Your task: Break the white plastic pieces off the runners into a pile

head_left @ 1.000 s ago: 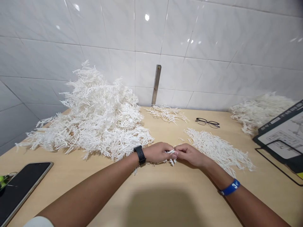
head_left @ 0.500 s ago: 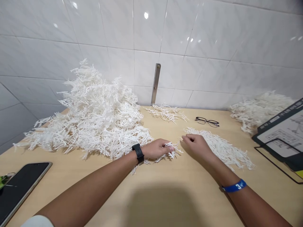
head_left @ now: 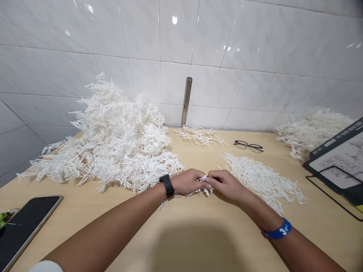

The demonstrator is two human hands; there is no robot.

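Observation:
My left hand [head_left: 188, 181], with a black watch on its wrist, is closed around a small bunch of white branched plastic pieces [head_left: 207, 192]. Fingertips of my right hand [head_left: 228, 184] pinch at that same bunch, touching the left thumb; exactly what they grip is hidden. A tall heap of tangled white branched pieces [head_left: 119, 139] rises behind and left of my left hand. Just beyond my right hand lies a flat spread of small single white pieces [head_left: 258, 177].
Eyeglasses [head_left: 248, 146] lie behind the flat spread. A loose patch of white strands [head_left: 200, 135] is by the metal strip [head_left: 186, 102] on the tiled wall. Another white pile [head_left: 314, 128] and a dark printed board [head_left: 340, 162] stand right. A phone [head_left: 25, 226] lies left.
My right hand has moved left and slightly down, from the edge of the flat spread to the bunch in my left hand. My left hand has barely shifted.

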